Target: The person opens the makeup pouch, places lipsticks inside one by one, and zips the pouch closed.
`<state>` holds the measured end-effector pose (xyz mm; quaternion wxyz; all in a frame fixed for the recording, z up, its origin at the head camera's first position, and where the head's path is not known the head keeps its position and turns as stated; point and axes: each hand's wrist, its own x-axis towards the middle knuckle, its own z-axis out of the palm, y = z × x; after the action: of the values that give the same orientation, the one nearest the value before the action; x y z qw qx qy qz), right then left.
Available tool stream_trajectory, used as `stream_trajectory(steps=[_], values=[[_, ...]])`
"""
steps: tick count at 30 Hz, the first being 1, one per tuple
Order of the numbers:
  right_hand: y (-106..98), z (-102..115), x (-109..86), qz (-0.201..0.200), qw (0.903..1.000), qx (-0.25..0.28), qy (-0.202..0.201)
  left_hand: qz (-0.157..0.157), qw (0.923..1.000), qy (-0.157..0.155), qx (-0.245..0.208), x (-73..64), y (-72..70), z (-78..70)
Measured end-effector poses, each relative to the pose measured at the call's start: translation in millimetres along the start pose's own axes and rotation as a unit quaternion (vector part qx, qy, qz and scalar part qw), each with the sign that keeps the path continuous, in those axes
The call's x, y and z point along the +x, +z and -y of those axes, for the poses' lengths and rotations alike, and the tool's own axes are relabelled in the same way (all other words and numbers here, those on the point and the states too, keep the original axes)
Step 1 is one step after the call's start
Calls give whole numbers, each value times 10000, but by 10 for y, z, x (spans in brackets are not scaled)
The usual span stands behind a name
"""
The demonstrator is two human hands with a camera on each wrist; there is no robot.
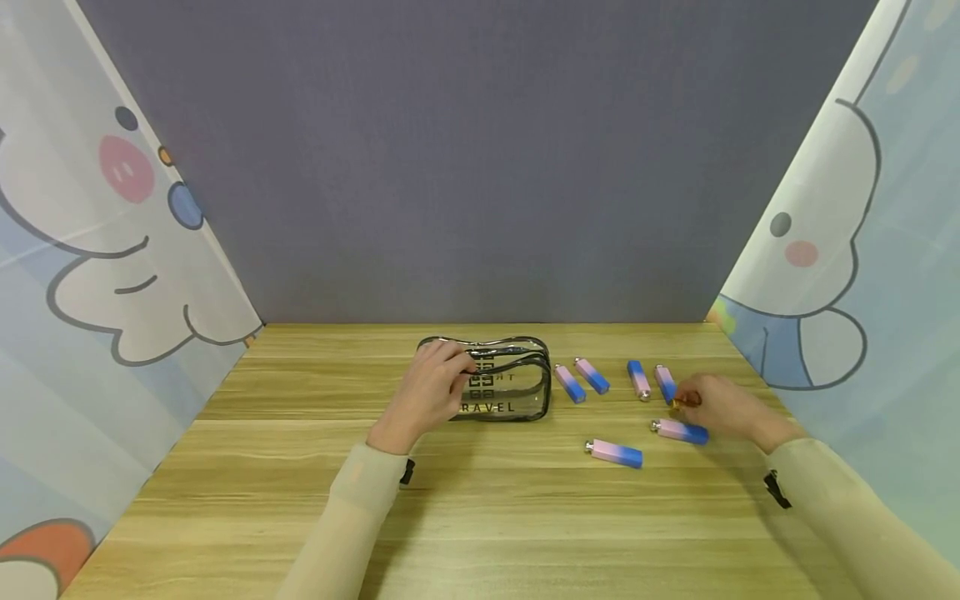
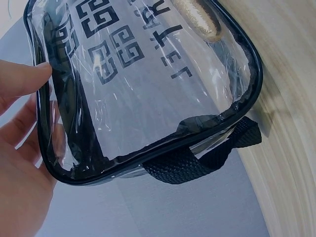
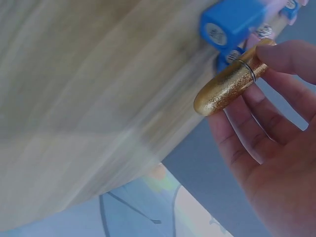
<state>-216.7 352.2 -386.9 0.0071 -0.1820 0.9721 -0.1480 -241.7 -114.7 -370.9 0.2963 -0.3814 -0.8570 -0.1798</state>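
Observation:
My left hand (image 1: 431, 383) pinches the upper edge of a clear travel pouch (image 1: 532, 392) with black piping and black printed lettering. In the left wrist view, thumb and fingers lie on either side of its black rim, and a gold, round-ended lipstick tube (image 2: 200, 19) shows through the clear plastic at the bottom. Another gold glittery lipstick tube (image 3: 229, 81) is held between the thumb and fingers of my right hand (image 1: 723, 406), just over the table. Close by that hand are pink-and-blue lipstick tubes, one (image 1: 681, 431) just in front and one (image 1: 664, 383) behind it.
More pink-and-blue tubes lie scattered between pouch and right hand, among them one (image 1: 615, 453) nearest me and one (image 1: 570, 384) beside the pouch. The wooden table (image 1: 525, 533) ends at a grey back panel (image 1: 480, 167). Cartoon-printed curtains (image 1: 802, 192) flank both sides.

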Motion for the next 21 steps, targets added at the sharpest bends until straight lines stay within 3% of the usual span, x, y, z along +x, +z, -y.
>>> stream_trajectory(steps=[14,21], values=[[-56,215,158,-374,9986,39,-370,29,10000,-19,37,-8,6,7],[-45,356,224,-314,9986,205,-368,33,10000,13,54,-2,14,10]])
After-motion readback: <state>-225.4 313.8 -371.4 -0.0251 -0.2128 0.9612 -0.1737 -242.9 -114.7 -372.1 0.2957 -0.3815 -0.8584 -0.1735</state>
